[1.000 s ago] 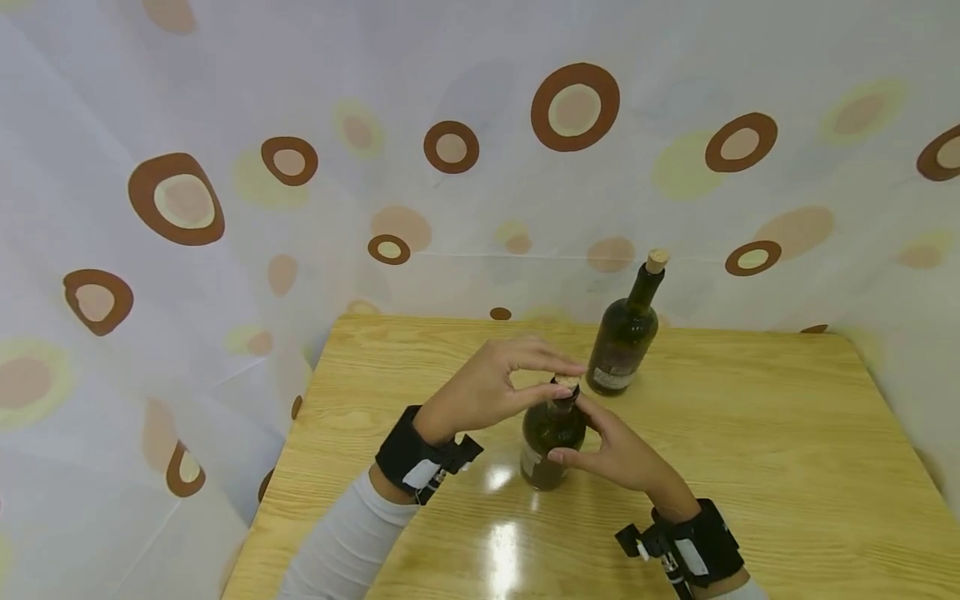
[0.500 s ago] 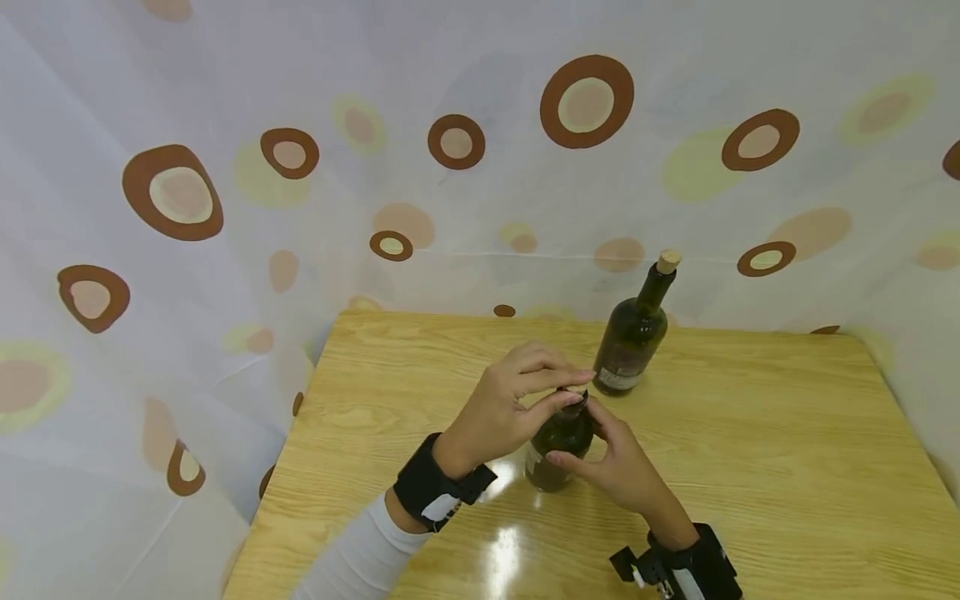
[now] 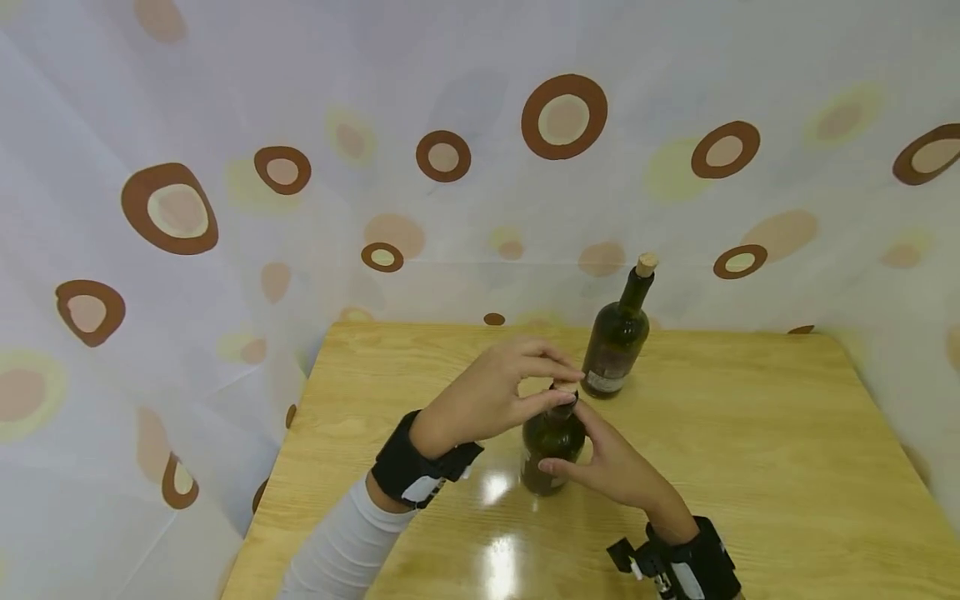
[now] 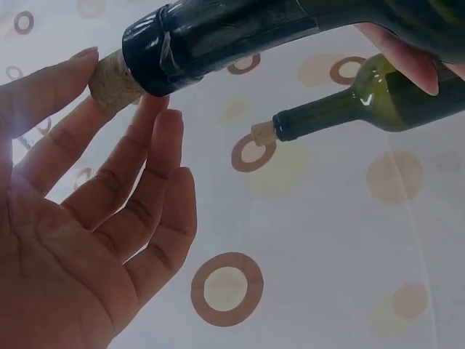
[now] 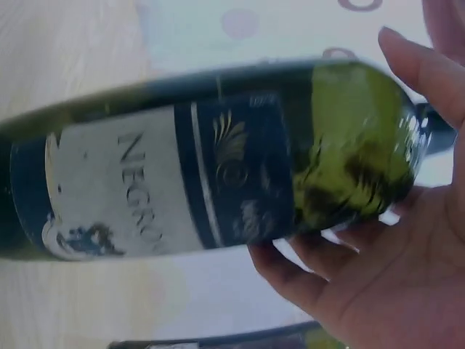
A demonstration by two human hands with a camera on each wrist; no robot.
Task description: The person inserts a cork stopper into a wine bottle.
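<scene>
A dark green wine bottle (image 3: 553, 437) stands on the table in front of me. My left hand (image 3: 491, 392) is at its mouth, pinching the cork (image 4: 116, 81) between thumb and forefinger. Part of that cork stands out of the neck in the left wrist view. The other left fingers are apart from the bottle, bent loosely below the cork. Around the bottle's shoulder and side, my right hand (image 3: 626, 467) holds it with thumb and fingers spread. A pale and blue label (image 5: 145, 182) faces the right wrist camera.
Just behind stands a second green wine bottle (image 3: 617, 346), with a cork (image 3: 647, 265) protruding from its mouth. The wooden table (image 3: 750, 433) reaches back to a patterned cloth backdrop (image 3: 480, 100), which also runs along the left and right sides.
The whole head view shifts a little. Both hands stay on the front bottle, the left at the cork, its fingers shifting slightly. The bottle seems a little turned; the rear bottle stays put.
</scene>
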